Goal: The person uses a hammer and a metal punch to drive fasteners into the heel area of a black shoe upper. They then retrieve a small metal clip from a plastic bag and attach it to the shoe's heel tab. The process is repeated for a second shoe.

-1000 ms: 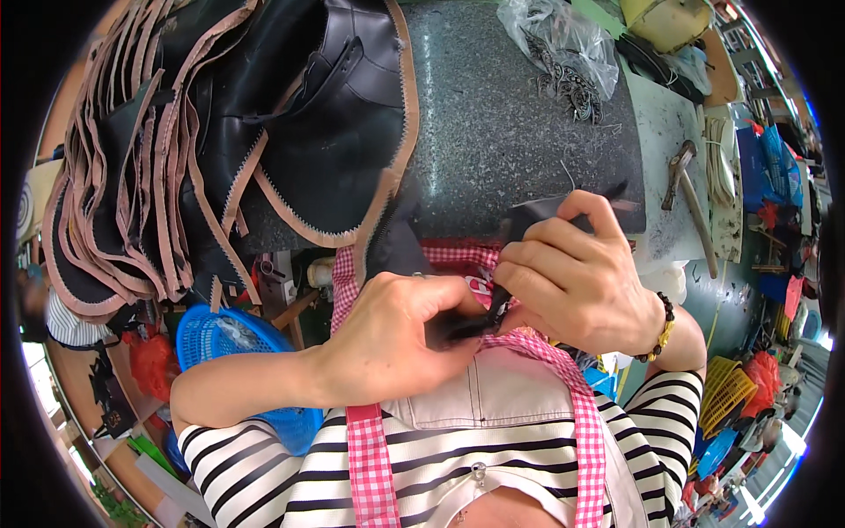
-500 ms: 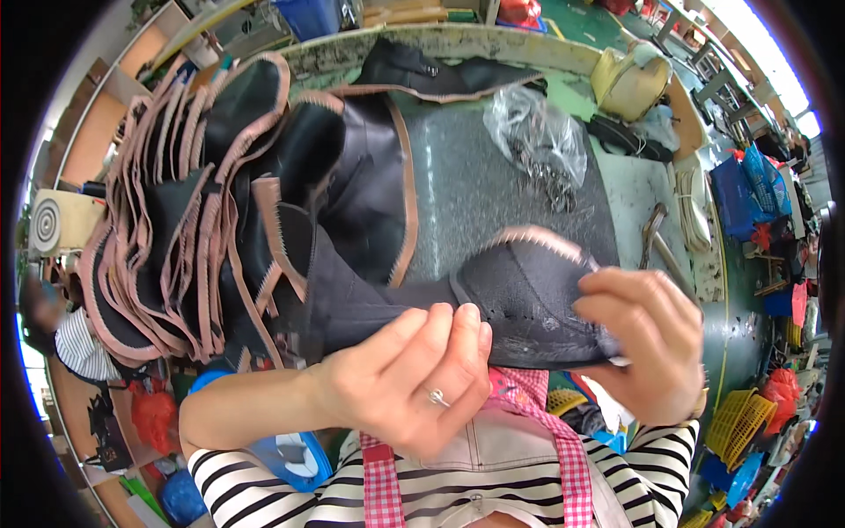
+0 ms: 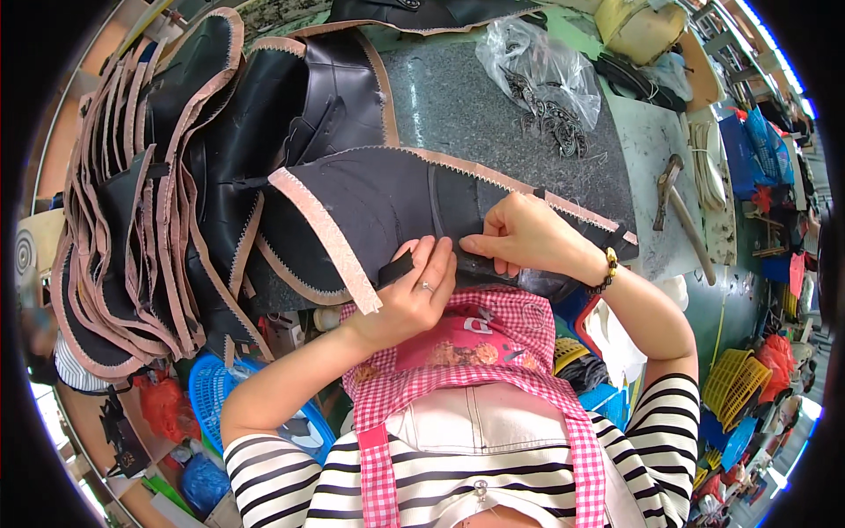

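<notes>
A black boot upper [image 3: 370, 189] with pinkish zigzag-cut edges lies across the near part of the worktable, in front of me. My left hand [image 3: 414, 295] is closed on its near edge, thumb hidden, beside a short black strap end [image 3: 395, 269]. My right hand [image 3: 532, 238] is curled, with thumb and fingertips pinched on the upper's near side, close to the left fingertips. Whatever small part lies between the right fingertips is hidden. A narrow dark strap [image 3: 435, 201] runs over the upper above both hands.
Several similar boot uppers [image 3: 123, 238] are stacked on the left. Beyond the work lies a clear plastic bag [image 3: 546, 66] with dark metal trims [image 3: 563, 132]. A hammer [image 3: 673, 198] rests on the right, near a beige block [image 3: 641, 31]. A blue basket [image 3: 207, 387] stands below left.
The boot upper, earlier held raised and folded, now lies spread flatter on the table. My right hand has moved left from its right end to near my left hand.
</notes>
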Action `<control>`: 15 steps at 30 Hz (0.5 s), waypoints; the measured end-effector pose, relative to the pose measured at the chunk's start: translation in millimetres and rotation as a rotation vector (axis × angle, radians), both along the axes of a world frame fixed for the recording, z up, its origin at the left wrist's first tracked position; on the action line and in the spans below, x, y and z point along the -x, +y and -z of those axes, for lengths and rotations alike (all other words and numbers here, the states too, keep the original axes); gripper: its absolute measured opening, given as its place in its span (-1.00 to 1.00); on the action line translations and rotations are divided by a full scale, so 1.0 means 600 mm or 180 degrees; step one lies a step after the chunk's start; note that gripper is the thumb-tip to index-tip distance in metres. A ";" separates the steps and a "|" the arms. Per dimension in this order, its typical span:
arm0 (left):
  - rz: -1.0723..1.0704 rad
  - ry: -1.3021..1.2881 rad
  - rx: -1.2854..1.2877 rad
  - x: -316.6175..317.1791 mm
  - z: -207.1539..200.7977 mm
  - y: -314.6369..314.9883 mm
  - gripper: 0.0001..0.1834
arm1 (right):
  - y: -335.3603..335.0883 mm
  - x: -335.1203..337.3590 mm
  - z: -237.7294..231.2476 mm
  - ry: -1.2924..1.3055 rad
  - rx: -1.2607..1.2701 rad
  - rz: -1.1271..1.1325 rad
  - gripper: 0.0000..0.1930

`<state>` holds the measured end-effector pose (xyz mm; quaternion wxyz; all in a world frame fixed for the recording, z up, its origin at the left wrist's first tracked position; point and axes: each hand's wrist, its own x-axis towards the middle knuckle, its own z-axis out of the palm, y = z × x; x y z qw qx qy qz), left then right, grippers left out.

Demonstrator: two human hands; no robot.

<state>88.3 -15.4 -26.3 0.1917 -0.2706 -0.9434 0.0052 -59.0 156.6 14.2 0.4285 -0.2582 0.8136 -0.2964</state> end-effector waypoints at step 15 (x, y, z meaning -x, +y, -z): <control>0.0049 -0.0251 -0.0564 0.008 0.009 -0.004 -0.62 | -0.020 0.029 -0.004 -0.0842 -0.0448 0.0109 -0.59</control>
